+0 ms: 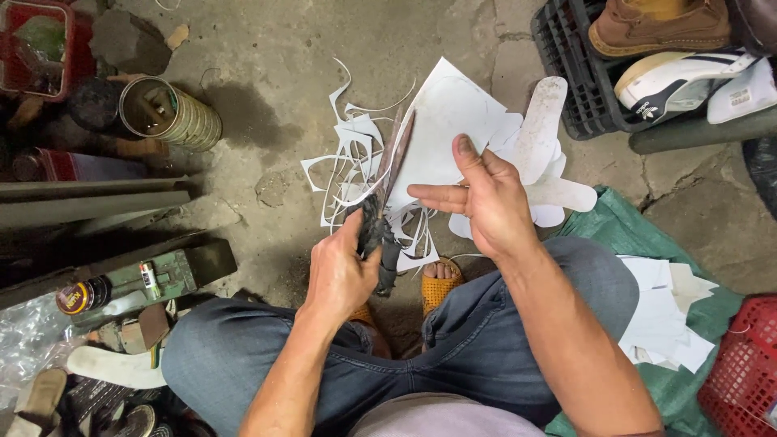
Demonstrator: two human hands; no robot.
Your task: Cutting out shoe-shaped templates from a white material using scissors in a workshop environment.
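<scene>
While left hand [340, 271] grips scissors [388, 182] — right hand [486, 202] grasps white sheet [445, 113] | blades beside sheet.

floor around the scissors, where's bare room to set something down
Bare concrete floor lies between the tin can and the white paper offcuts; another patch sits right of the green sack, below the black crate. The left side by the metal tool is crowded.
</scene>
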